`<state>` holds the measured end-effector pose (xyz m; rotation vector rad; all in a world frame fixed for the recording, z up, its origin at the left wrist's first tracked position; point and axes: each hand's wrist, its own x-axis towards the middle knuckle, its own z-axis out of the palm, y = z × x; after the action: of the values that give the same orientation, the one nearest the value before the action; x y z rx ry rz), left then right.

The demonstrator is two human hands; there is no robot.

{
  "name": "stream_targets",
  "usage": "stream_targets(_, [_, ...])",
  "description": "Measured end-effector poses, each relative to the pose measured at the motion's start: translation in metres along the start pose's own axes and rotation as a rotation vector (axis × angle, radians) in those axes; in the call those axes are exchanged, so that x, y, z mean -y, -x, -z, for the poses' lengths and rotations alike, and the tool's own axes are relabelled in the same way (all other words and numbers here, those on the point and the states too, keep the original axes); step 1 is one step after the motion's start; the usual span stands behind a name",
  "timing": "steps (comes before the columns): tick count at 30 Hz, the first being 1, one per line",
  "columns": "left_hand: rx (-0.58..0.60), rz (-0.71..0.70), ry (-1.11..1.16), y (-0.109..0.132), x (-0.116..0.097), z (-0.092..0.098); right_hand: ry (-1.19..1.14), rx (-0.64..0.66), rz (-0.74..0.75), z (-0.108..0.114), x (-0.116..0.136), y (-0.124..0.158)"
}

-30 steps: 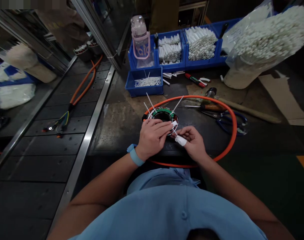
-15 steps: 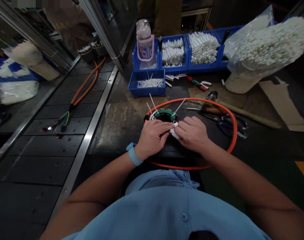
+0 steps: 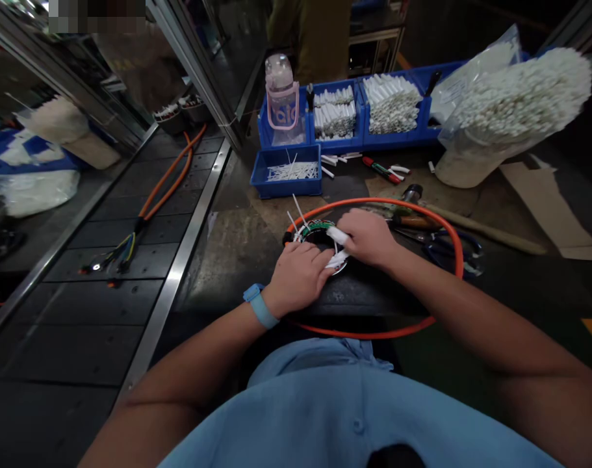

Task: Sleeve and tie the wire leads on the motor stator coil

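Note:
A round stator (image 3: pixel 316 229) with green and copper windings lies on the dark bench, white cable ties (image 3: pixel 298 209) sticking up from it. My left hand (image 3: pixel 298 276) rests on its near edge, fingers curled over a white sleeve piece (image 3: pixel 338 259). My right hand (image 3: pixel 368 237), with white tape on one fingertip, lies over the stator's right side, fingers closed on something at the winding that I cannot make out. An orange cable (image 3: pixel 446 240) loops around both hands and the stator.
Blue bins (image 3: pixel 286 187) hold cable ties and white tubes (image 3: pixel 390 104). A pink bottle (image 3: pixel 281 97) stands behind. A bag of white tubes (image 3: pixel 510 104), scissors (image 3: pixel 446 244), a hammer (image 3: pixel 471 221), and markers (image 3: pixel 381 169) lie to the right. A conveyor with orange cable (image 3: pixel 164 182) runs on the left.
My right hand moved up from the near edge onto the stator's right side. The left hand stayed on the near edge. The view shifted slightly downward.

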<state>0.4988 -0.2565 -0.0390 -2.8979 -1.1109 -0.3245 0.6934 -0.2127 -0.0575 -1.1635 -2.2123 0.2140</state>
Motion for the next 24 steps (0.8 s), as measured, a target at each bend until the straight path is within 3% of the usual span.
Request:
stream_targets(3, [-0.034, 0.004, -0.01, 0.001, 0.0, -0.005, -0.413, -0.261, -0.324, -0.008, -0.003, 0.046])
stream_targets(5, [-0.071, -0.006, -0.013, 0.0, 0.0, -0.009, -0.519, -0.286, -0.398, -0.018, 0.003, 0.071])
stream_targets(8, [-0.099, -0.007, -0.009, 0.0, 0.001, -0.013, -0.511, -0.254, -0.366, -0.034, 0.019, 0.087])
stream_targets(11, [-0.093, -0.01, 0.017, 0.0, 0.003, -0.015, -0.445, -0.297, -0.346, -0.044, 0.03, 0.086])
stream_targets(19, [-0.051, 0.036, 0.138, -0.004, 0.001, -0.008, -0.381, -0.283, -0.287, -0.043, 0.03, 0.085])
stream_targets(24, [-0.103, 0.04, 0.172, -0.003, 0.002, -0.012, -0.367, -0.276, -0.245, -0.046, 0.031, 0.087])
